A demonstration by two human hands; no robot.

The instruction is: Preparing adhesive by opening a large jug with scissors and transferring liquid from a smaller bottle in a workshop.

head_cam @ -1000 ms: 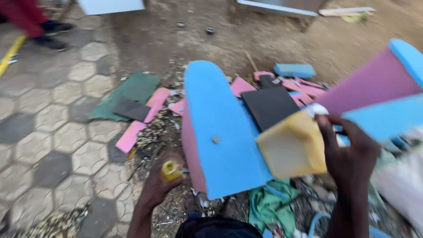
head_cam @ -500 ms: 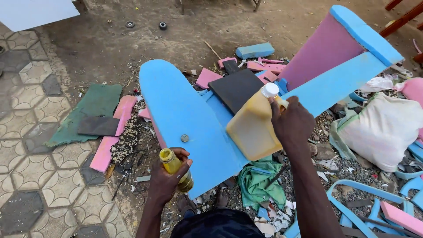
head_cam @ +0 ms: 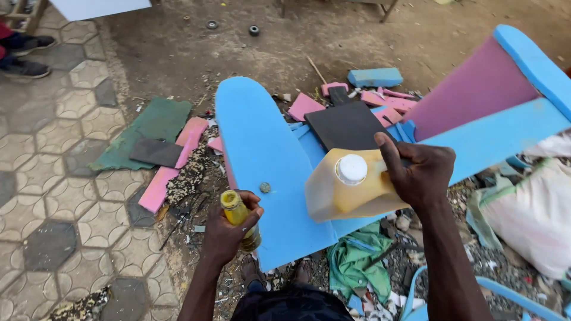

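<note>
My left hand (head_cam: 226,233) grips a small open bottle (head_cam: 238,217) of yellow liquid, held upright at the near edge of a long blue foam panel (head_cam: 262,160). My right hand (head_cam: 419,171) holds a translucent yellow jug (head_cam: 333,196) with a white cap (head_cam: 351,169) by its handle, over the same panel. A small round grey bit (head_cam: 264,187) lies on the panel between the bottle and the jug. A black foam sheet (head_cam: 345,126) rests behind the jug.
A blue and pink foam piece (head_cam: 493,101) slants up at right. Pink, blue and green foam scraps (head_cam: 157,128) litter the dirt. A white sack (head_cam: 529,214) lies at right, green cloth (head_cam: 357,261) below. Hexagonal paving (head_cam: 53,190) is left; another person's shoes (head_cam: 21,56) top left.
The view has shifted left and pulled back. My right hand has lowered the jug and brought it nearer the bottle. My left hand has raised the small bottle slightly.
</note>
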